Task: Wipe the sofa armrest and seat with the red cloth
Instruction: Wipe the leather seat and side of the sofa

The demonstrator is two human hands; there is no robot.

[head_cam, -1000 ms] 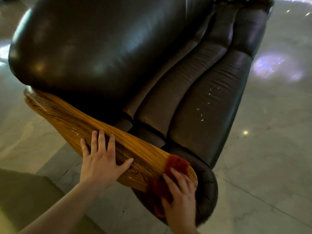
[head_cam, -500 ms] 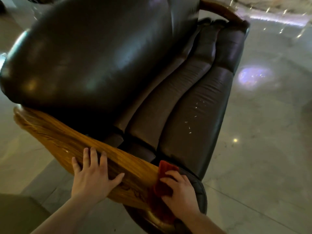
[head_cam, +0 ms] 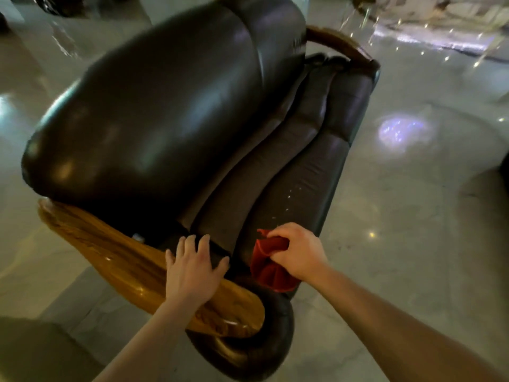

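Red cloth [head_cam: 268, 264]: a deep red rag, bunched and folded into soft pleats, fanning out below the grip; one corner pokes up at the top. It sits at the near end of the seat, just inside the wooden armrest, hanging against the dark leather.

Right hand [head_cam: 298, 253]: fingers curled together and clamped on the upper part of the cloth, knuckles up, forearm coming in from the lower right.

Left hand [head_cam: 192, 271]: laid flat, palm down, fingers spread apart; the palm rests on the wooden armrest and the fingertips reach over onto the dark cushion beside it. It holds nothing.

Armrest [head_cam: 118, 260]: glossy golden wood with a strong grain, running from the left edge of the sofa down to a rounded end nearest me; the end meets a dark rolled leather bolster.

Sofa [head_cam: 165, 106]: dark brown leather, shiny, with a fat bulging backrest and long padded ridges.

Seat [head_cam: 311, 172]: duller leather, with a scatter of small pale specks a little way beyond the cloth.

Far armrest [head_cam: 338, 42]: darker wood, curved, at the other end of the sofa.

Floor [head_cam: 413, 216]: pale polished stone, catching spots and a bluish patch of light.
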